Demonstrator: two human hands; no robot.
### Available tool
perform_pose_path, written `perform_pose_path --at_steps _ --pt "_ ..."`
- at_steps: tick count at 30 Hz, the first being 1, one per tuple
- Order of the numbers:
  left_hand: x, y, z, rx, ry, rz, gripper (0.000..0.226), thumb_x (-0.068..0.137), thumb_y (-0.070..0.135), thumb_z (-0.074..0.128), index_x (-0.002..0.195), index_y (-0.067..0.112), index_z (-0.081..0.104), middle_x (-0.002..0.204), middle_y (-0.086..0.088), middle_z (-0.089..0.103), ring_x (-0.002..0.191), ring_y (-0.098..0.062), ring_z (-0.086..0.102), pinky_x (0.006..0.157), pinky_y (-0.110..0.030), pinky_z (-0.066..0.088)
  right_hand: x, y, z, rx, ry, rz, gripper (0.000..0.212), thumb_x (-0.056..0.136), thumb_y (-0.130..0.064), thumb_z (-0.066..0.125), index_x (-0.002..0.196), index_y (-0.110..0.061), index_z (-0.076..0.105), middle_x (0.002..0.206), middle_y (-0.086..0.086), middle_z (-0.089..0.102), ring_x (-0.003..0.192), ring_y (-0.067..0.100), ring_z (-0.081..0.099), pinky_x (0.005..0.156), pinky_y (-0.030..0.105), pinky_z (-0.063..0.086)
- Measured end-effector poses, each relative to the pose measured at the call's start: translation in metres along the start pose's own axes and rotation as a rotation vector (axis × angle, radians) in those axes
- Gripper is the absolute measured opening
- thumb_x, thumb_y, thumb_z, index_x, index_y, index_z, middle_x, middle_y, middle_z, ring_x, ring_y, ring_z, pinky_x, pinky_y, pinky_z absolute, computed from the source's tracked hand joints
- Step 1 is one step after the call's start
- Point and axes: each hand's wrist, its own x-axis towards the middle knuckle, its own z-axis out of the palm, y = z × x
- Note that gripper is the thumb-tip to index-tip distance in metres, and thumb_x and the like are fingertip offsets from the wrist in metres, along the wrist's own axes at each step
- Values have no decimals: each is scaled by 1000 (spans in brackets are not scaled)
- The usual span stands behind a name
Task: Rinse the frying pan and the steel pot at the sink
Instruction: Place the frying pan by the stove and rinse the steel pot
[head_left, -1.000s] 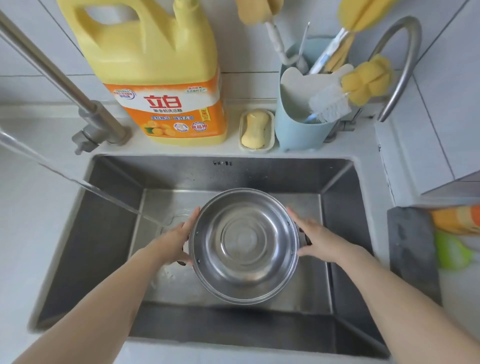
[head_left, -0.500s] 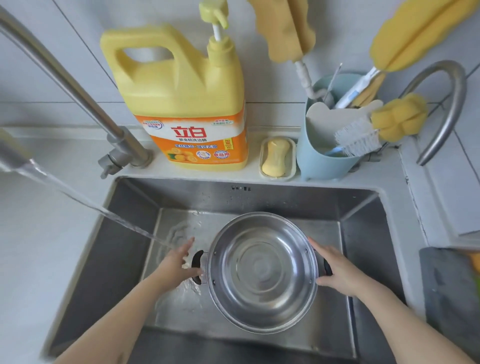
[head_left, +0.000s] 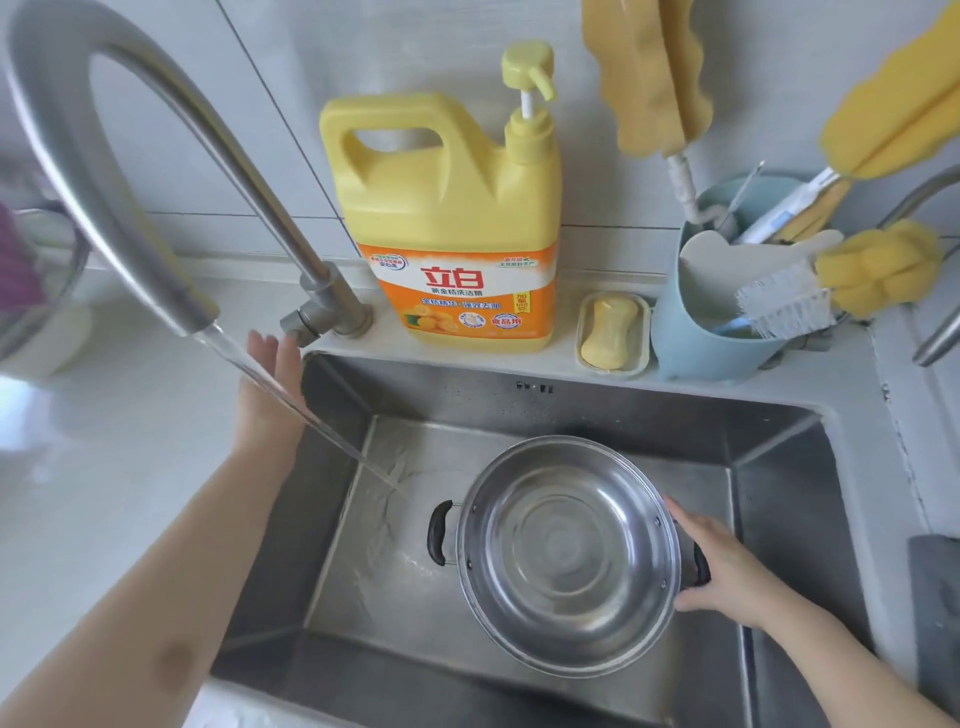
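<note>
My right hand (head_left: 727, 571) grips the steel pot (head_left: 569, 556) by its handle inside the sink (head_left: 779, 447). My left hand (head_left: 272, 374), fingers straight, reaches beside the faucet (head_left: 156, 171) behind running water (head_left: 291, 400).

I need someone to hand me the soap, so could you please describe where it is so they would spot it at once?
Look along the ledge behind the sink. Between the big yellow detergent jug and the blue utensil holder sits a small pale dish holding the bar of soap. It is the only small, waisted yellow bar lying flat.
</note>
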Motion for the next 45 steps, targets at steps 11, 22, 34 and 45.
perform_pose_path --at_steps 11,22,34,45 --pt "-15 36 45 71 1 -94 11 106 37 33 107 40 44 107 21 46 111 -10 42 93 -16 35 3 3 5 -30 25 13 124 62 -19 89 137 -55 -3 133 -3 33 119 6 30 102 20 26" --pt "-101 -119 60 856 -870 30 114 81 38 78 156 28 -8 164 2 -9 151 -21 -1 121 -39 15 0 3 9 -2 51 -5 124 63 -21 89 129 -67 -6 132 -7 32 121 5 32 106 23 28" --pt "-89 -147 70 1010 -1092 129 144 63 27 91 151 36 -22 159 11 -2 141 -26 26 112 -38 36 0 8 17 52 63 -9 123 64 -18 87 131 -69 -3 127 -7 36 104 12 51 90 12 40" --pt "-79 -112 38 941 -1125 105 138 63 31 92 155 34 -11 147 2 19 125 -21 42 107 -27 36 -18 -19 5 115 -26 -5 120 66 -21 88 145 -58 6 137 -8 33 86 -5 44 88 16 42"
